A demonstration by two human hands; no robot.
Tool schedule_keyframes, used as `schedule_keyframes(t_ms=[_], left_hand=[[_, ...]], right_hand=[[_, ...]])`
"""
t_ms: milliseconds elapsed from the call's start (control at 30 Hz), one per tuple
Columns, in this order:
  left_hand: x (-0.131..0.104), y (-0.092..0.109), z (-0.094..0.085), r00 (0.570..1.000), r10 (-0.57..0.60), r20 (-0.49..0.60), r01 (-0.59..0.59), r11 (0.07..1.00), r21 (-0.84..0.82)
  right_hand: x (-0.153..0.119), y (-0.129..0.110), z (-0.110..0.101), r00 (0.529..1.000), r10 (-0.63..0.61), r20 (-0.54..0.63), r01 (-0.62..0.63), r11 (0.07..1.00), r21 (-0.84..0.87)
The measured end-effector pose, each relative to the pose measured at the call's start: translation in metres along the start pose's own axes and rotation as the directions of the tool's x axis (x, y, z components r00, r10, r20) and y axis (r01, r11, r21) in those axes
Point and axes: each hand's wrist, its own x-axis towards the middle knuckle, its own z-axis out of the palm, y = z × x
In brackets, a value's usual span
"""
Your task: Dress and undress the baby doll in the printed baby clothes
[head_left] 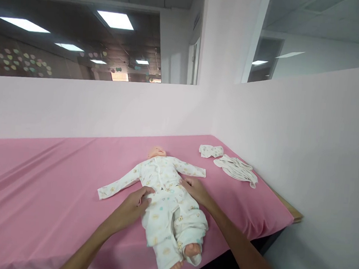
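Observation:
A baby doll [157,151] lies on its back, its head towards the wall. It wears a white patterned top [161,170] with both sleeves stretched outward, and matching pants [160,216]. Thumb and fingers of my left hand [136,203] pinch the pants at the waist on the left side. My right hand [195,189] grips the waistband on the opposite side, its fingers partly hidden by the cloth. The pant leg on the right is bunched up around the ankle, with a foot [192,249] poking out. Toes [176,267] of the other foot show at the left leg's hem.
A pink sheet [54,182] covers the table, whose wooden corner [290,207] shows at the right. Near the back right lie a folded patterned cloth [211,151] and a crumpled white garment [237,169]. White walls [107,108] with windows border the table behind and at right.

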Motion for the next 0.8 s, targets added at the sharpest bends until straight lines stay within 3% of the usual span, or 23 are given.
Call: schedule_keyframes(t_ms=[100,300,400,500,633,800], left_hand=[[-0.001,-0.009,0.006,0.998,-0.014,-0.064,0.014,1.0,0.001],[-0.012,-0.022,0.001,0.981,0.016,0.192,0.02,0.983,-0.185],[-0.012,-0.023,-0.002,0.979,0.04,0.2,-0.016,0.993,-0.121],[-0.01,-0.026,0.003,0.986,0.055,0.159,-0.056,0.998,0.003],[-0.01,-0.037,0.02,0.999,0.039,-0.011,-0.037,0.99,0.134],[-0.008,-0.04,0.035,0.975,-0.003,-0.223,0.004,1.0,0.004]], right_hand=[[0.002,0.002,0.006,1.0,-0.001,0.017,0.001,1.0,0.018],[-0.021,0.013,-0.005,0.981,0.023,0.194,-0.024,1.0,0.003],[-0.025,0.017,-0.017,0.965,0.031,0.261,-0.017,0.998,-0.055],[-0.022,0.017,-0.021,0.961,0.018,0.274,0.018,0.992,-0.128],[-0.015,0.016,-0.016,0.989,-0.037,0.14,0.066,0.976,-0.21],[-0.01,0.023,-0.005,0.995,-0.085,-0.049,0.072,0.972,-0.222]])
